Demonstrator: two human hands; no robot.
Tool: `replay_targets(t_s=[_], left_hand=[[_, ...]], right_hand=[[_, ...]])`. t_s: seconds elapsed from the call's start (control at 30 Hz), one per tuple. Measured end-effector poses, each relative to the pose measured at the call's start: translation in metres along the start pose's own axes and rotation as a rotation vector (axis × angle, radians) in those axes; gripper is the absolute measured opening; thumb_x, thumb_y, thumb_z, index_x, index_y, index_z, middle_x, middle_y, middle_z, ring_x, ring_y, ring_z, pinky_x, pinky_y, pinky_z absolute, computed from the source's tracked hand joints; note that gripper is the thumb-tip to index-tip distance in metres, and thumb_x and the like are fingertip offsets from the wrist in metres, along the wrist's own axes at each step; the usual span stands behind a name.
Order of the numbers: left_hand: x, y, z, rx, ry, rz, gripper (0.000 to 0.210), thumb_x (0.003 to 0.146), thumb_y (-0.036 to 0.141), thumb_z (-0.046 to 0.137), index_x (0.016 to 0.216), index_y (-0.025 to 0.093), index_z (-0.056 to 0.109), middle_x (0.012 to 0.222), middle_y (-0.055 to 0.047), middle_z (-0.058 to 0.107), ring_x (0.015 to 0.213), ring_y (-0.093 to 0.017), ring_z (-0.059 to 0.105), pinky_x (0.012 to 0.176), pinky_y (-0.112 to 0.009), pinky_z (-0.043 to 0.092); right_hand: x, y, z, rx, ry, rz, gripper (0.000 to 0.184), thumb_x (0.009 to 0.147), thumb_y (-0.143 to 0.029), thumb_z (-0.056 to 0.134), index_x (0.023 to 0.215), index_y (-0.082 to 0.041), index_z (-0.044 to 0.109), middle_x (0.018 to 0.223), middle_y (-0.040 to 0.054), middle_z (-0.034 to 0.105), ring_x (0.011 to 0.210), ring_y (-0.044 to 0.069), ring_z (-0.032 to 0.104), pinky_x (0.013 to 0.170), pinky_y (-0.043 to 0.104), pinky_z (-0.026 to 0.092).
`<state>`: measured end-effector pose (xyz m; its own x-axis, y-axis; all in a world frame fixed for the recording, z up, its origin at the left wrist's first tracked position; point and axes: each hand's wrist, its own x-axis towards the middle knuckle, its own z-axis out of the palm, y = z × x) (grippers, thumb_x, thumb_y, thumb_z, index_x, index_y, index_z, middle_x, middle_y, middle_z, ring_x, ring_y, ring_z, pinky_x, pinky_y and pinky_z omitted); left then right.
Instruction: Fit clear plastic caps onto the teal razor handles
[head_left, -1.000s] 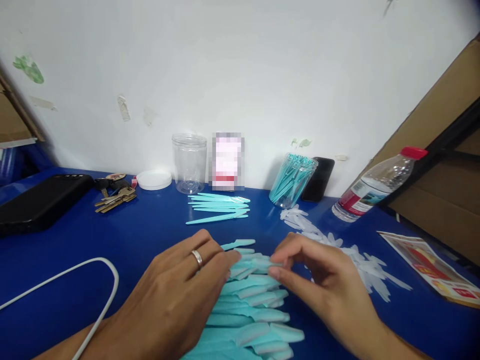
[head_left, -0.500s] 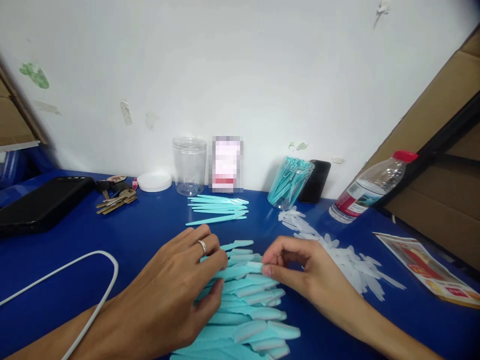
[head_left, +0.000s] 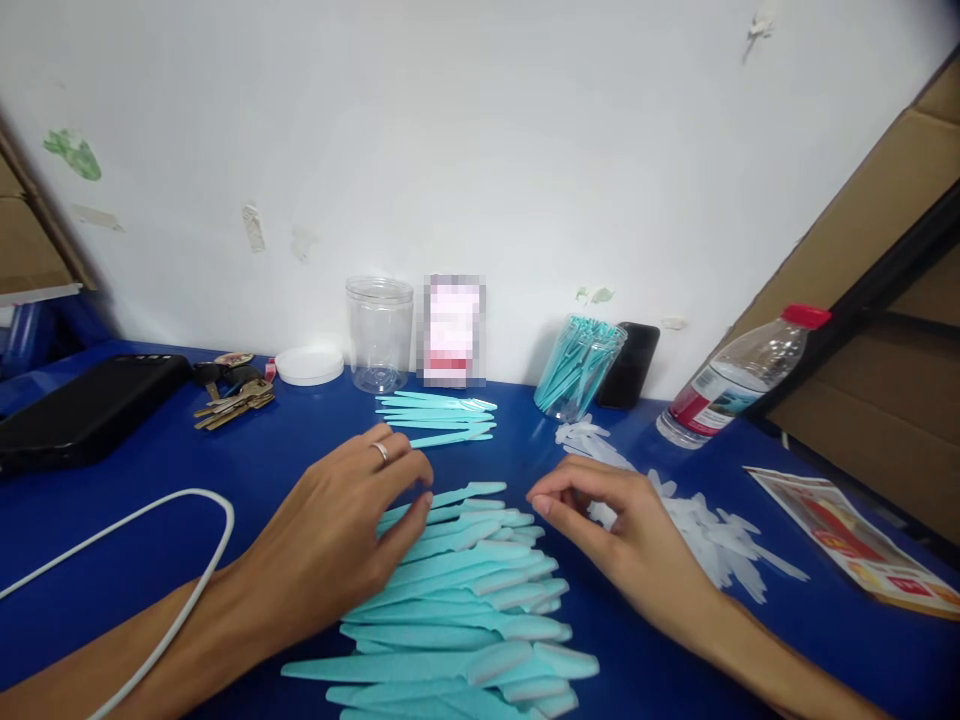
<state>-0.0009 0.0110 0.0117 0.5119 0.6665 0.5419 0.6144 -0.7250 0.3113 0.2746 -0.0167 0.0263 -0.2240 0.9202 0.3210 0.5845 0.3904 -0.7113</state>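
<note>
Teal eyebrow razors (head_left: 450, 600) lie side by side in a tall pile in front of me, their pale blade ends pointing right. My left hand (head_left: 352, 520) hovers over the handle ends at the top of the pile, wearing a ring. Its fingers are loosely curved, the thumb a little apart from them, and nothing shows in it. Right of the top blade ends is my right hand (head_left: 611, 515), thumb and index fingertips pressed together with nothing visible between them. Beneath and behind it spread translucent white blade caps (head_left: 712, 540).
Several more razors (head_left: 439, 410) lie farther back. Behind them stand a clear jar (head_left: 380, 340), a white lid (head_left: 309, 366), a jar of teal sticks (head_left: 577, 370), a dark phone (head_left: 630, 365) and a bottle (head_left: 739, 385). Keys (head_left: 234, 400), a black power bank (head_left: 90, 410) and a white cable (head_left: 214, 500) occupy the left.
Both hands have come off the upper razors: the left moved left and slightly up, the right lifted away from a blade tip. More of the handles is now uncovered.
</note>
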Motion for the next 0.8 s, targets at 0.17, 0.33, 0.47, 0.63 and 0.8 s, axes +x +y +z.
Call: replay_targets(t_s=[0.17, 0.33, 0.47, 0.63, 0.8], left_hand=[[0.010, -0.028, 0.001, -0.018, -0.078, -0.177, 0.019, 0.101, 0.023, 0.053, 0.090, 0.019, 0.068, 0.088, -0.003, 0.067, 0.087, -0.022, 0.063, 0.076, -0.036, 0.048], [0.013, -0.034, 0.002, -0.074, -0.243, -0.320, 0.021, 0.104, 0.036, 0.066, 0.106, 0.016, 0.070, 0.099, -0.003, 0.072, 0.082, -0.017, 0.070, 0.077, -0.035, 0.061], [0.015, -0.037, 0.001, -0.134, -0.323, -0.375, 0.025, 0.104, 0.036, 0.066, 0.118, 0.016, 0.069, 0.113, -0.006, 0.072, 0.092, -0.020, 0.072, 0.082, -0.039, 0.063], [0.018, -0.042, 0.002, -0.181, -0.360, -0.419, 0.028, 0.104, 0.038, 0.067, 0.121, 0.016, 0.068, 0.117, -0.007, 0.072, 0.097, -0.022, 0.072, 0.084, -0.041, 0.063], [0.019, -0.040, 0.002, -0.177, -0.376, -0.448, 0.028, 0.104, 0.038, 0.067, 0.122, 0.016, 0.068, 0.119, -0.007, 0.071, 0.099, -0.023, 0.072, 0.086, -0.042, 0.062]], right_hand=[[0.005, 0.010, -0.005, -0.198, 0.110, -0.152, 0.014, 0.100, -0.026, 0.063, 0.093, -0.021, 0.074, 0.083, 0.0026, 0.069, 0.072, 0.018, 0.062, 0.065, 0.030, 0.048], [0.014, 0.016, -0.006, -0.425, 0.183, -0.251, 0.018, 0.106, -0.028, 0.055, 0.106, -0.021, 0.071, 0.097, 0.0078, 0.074, 0.083, 0.022, 0.070, 0.068, 0.032, 0.054], [0.047, 0.012, -0.002, -0.602, 0.125, -0.314, 0.031, 0.110, -0.031, 0.047, 0.093, -0.020, 0.071, 0.111, 0.0111, 0.075, 0.085, 0.024, 0.074, 0.069, 0.033, 0.054], [0.114, -0.007, 0.006, -0.743, 0.104, -0.309, 0.029, 0.109, -0.022, 0.041, 0.107, -0.017, 0.069, 0.146, 0.0176, 0.063, 0.075, 0.024, 0.074, 0.064, 0.035, 0.050], [0.162, -0.020, 0.014, -0.808, 0.082, -0.270, 0.018, 0.103, -0.020, 0.050, 0.105, -0.017, 0.068, 0.171, 0.0177, 0.036, 0.073, 0.025, 0.074, 0.059, 0.036, 0.047]])
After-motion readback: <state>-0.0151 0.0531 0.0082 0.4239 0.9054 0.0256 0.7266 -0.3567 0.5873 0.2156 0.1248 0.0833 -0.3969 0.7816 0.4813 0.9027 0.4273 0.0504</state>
